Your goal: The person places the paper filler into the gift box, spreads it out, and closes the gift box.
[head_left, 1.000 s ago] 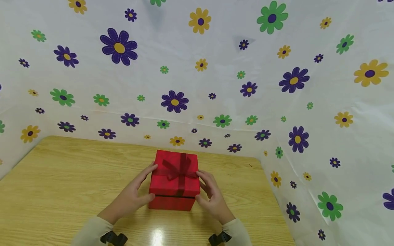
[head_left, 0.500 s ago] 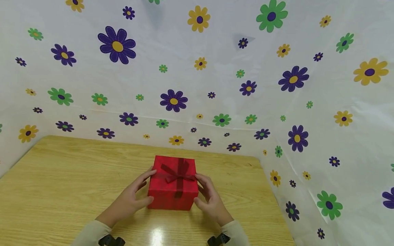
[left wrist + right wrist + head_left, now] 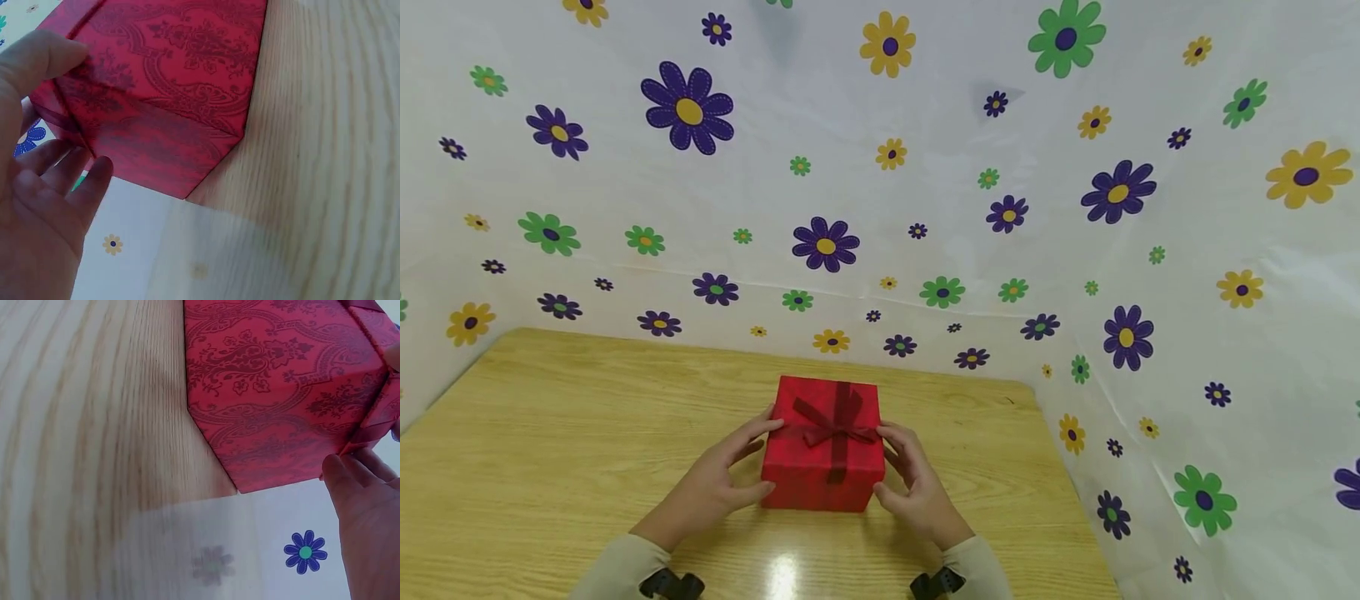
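A red gift box [image 3: 823, 496] with a dark red damask pattern sits on the table with its lid [image 3: 797, 450] down over it. A sheer dark red ribbon bow [image 3: 837, 431] crosses the lid's top. My left hand [image 3: 711, 483] holds the lid at its left side, thumb at the near corner and fingertips along the side. Opposite it, my right hand [image 3: 922, 492] grips the right side the same way. Close views show the left fingers [image 3: 94, 181] and the right fingers [image 3: 340, 475] at the lid's lower rim, above the box wall [image 3: 250, 369].
The box stands on a light wooden table [image 3: 587, 417] toward its far side. White cloth [image 3: 947, 250] printed with flowers rises behind and to the right. A dark wrist camera [image 3: 672, 585] sits on the left wrist, another camera [image 3: 937, 583] on the right.
The lid has come down; the dark gap between it and the box at the front has closed. Both hands lowered with it and have since stayed nearly still.
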The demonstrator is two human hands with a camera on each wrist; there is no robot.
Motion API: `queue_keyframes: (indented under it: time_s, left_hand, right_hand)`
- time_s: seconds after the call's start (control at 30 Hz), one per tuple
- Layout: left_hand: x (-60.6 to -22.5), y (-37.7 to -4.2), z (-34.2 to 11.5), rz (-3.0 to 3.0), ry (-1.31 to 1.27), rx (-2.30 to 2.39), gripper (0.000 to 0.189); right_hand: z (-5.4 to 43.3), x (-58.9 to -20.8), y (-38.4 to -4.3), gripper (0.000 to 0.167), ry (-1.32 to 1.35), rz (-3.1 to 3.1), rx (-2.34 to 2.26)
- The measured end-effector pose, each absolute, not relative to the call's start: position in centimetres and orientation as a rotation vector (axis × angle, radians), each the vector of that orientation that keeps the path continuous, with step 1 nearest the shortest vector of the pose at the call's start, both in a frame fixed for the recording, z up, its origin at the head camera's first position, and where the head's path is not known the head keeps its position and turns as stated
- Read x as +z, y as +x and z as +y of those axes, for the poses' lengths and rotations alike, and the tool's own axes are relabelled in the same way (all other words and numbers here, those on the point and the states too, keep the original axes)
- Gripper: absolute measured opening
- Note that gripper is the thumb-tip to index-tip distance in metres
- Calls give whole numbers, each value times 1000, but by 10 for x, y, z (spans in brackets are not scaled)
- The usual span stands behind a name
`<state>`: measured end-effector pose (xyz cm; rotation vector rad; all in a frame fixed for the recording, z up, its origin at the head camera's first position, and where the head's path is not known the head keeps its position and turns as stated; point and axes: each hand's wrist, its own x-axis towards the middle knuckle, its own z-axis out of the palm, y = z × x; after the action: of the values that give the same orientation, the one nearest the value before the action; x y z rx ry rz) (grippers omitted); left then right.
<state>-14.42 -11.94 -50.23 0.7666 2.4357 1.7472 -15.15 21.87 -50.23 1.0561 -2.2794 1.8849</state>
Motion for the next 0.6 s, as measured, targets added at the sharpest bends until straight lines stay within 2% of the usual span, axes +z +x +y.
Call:
queue_keyframes:
  time_s: [0.27, 0.43, 0.6]
  left_hand:
    - [-503, -139, -121, 2407, 702, 1765, 65]
    - [-505, -142, -123, 2386, 698, 1750, 66]
    - [-504, -151, -134, 2371, 706, 1772, 62]
  right_hand:
    - [218, -506, -149, 81, 1029, -2347, 1915]
    - [219, -508, -151, 85, 1011, -2397, 1941]
    - [232, -501, -157, 76, 1111, -2432, 1879]
